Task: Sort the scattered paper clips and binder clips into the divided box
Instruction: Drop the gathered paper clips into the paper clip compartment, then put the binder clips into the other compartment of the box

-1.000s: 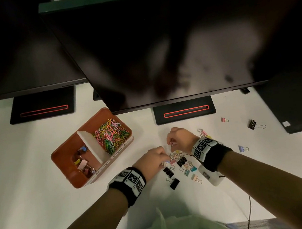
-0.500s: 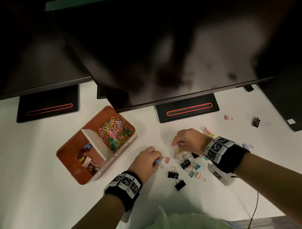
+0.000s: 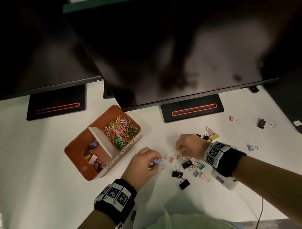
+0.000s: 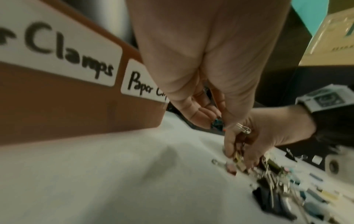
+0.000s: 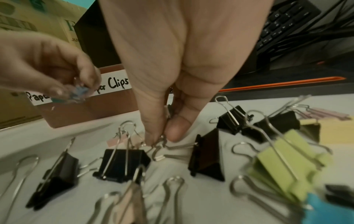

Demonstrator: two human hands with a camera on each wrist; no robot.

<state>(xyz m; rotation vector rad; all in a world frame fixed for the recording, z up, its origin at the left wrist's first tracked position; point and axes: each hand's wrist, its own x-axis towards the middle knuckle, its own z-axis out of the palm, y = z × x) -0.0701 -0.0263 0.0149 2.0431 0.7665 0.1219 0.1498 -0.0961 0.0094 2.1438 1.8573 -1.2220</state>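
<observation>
Pinching a blue clip (image 3: 158, 161) between thumb and fingertips, the left hand (image 3: 144, 164) holds it just right of the box (image 3: 104, 173), its wire handles pointing right toward the pile (image 3: 189, 166). The right hand (image 3: 188, 145) pinches a yellow clip (image 3: 180, 151) at the pile's far edge; which way it points is hard to tell. A pink clip (image 3: 170, 159) lies between the hands, handles toward the left hand. The box sits slantwise on the table (image 3: 40, 172), long axis running near-left to far-right: binder clips in the near-left compartment, paper clips (image 3: 120, 132) in the far-right. Monitors (image 3: 176, 46) loom behind.
</observation>
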